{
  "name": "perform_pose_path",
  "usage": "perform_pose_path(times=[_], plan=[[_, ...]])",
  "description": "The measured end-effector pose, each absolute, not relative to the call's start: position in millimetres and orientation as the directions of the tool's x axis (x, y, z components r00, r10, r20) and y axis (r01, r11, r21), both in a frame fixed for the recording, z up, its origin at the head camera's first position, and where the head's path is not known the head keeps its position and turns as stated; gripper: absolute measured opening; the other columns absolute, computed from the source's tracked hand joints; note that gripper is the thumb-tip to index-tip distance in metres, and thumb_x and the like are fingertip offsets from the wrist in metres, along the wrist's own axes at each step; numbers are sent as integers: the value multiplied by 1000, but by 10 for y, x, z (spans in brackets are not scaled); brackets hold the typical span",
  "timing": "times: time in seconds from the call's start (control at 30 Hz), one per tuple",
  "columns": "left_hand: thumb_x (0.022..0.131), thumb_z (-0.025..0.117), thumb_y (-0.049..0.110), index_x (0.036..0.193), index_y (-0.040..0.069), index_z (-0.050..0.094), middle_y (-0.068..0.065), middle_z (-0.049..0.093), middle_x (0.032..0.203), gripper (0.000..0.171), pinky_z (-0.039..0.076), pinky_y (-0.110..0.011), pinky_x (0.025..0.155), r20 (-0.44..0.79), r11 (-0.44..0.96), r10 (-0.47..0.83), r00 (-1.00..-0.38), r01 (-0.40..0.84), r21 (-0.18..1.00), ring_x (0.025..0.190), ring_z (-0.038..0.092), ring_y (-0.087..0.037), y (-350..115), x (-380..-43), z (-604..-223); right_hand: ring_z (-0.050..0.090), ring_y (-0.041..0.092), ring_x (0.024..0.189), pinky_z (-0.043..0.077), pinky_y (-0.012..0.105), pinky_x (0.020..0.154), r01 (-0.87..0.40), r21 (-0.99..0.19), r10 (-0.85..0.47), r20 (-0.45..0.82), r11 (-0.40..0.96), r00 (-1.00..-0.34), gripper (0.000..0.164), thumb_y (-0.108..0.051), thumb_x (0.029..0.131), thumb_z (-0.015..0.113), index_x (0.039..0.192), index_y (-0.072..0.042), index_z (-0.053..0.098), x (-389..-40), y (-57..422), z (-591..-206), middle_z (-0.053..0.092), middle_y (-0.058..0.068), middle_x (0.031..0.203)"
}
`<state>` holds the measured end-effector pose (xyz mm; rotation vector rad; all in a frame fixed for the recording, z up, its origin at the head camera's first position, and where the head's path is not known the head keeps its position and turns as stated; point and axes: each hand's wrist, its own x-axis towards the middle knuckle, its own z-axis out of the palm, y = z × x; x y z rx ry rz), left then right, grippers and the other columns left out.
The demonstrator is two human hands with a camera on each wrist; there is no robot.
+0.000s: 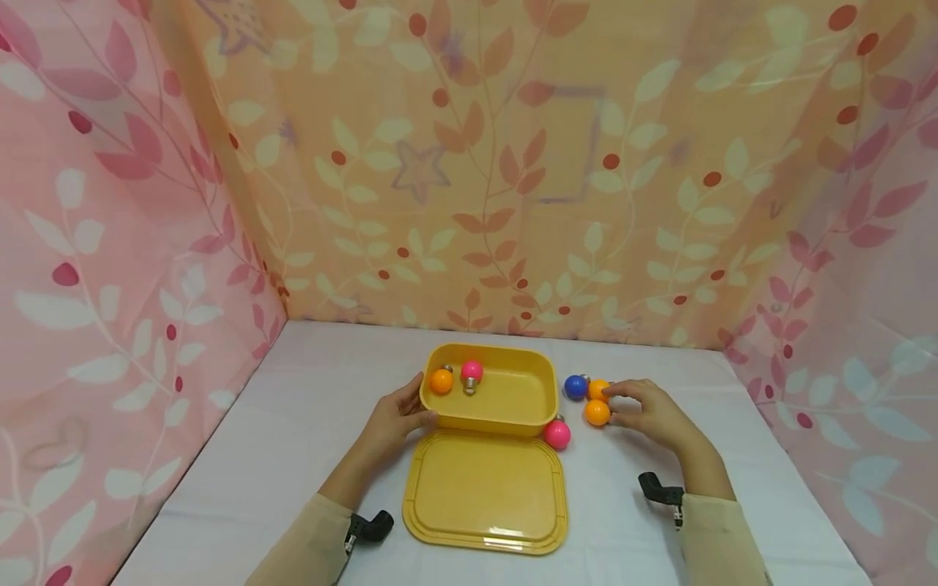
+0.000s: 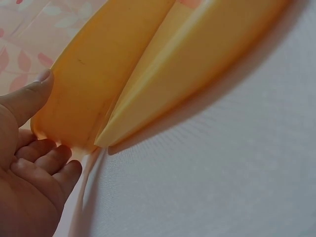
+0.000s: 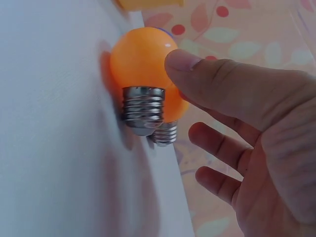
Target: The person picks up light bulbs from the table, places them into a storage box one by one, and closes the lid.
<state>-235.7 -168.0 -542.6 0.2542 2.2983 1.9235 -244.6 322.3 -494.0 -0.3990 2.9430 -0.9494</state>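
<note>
My left hand holds the left end of a yellow plastic box, thumb against its wall and fingers bent round the corner. Inside the box lie an orange light bulb and a pink light bulb. To its right, my right hand reaches in with fingers apart at two orange bulbs on the table. Its thumb tip meets the edge of the nearer orange bulb, whose metal screw base shows in the right wrist view. The index fingertip overlaps the farther orange bulb.
A blue bulb lies beside the orange pair. Another pink bulb sits by the box's front right corner. The yellow lid lies flat in front of the box. Floral cloth walls enclose the white table.
</note>
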Motion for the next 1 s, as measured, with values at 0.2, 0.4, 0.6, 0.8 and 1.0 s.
perform_pose_path(times=[0.2,0.4,0.6,0.8,1.0], plan=[[92,78,17,162,21,32,4,35,164,84,44,-26,111,2,173,207,-978,39,984,145,44,-15,-1672,-2355,-5419,52,40,127,39,72,109,-210,-577,-246,18,789,-969,41,-28,85,85,124,-20,73,-2456,3225,-5005,65,14,131],[94,77,15,162,19,31,1,35,165,83,44,-26,110,5,154,209,-978,38,987,147,43,-17,-1636,-2339,-5413,55,39,122,42,70,108,-208,-564,-245,11,799,-970,44,-26,84,86,125,-17,73,-2456,3233,-5053,67,13,126],[93,77,14,162,20,32,0,35,165,83,44,-25,111,8,121,218,-976,35,992,147,42,-19,-1621,-2329,-5439,58,37,115,46,68,104,-229,-565,-254,36,792,-967,44,-27,82,87,123,-16,74,-2455,3236,-5092,68,11,119],[93,77,13,162,19,31,-1,34,165,83,44,-26,110,7,135,207,-978,36,990,147,42,-19,-1647,-2328,-5445,61,34,112,47,65,103,-272,-563,-284,67,781,-956,46,-32,81,88,122,-18,74,-2491,3212,-5159,69,9,117],[92,78,14,162,18,32,-1,35,165,84,44,-27,111,8,155,208,-978,41,987,146,44,-18,-1667,-2350,-5383,59,33,113,47,66,104,-236,-571,-254,50,786,-966,47,-34,81,88,123,-20,73,-2510,3175,-5141,67,9,117]])
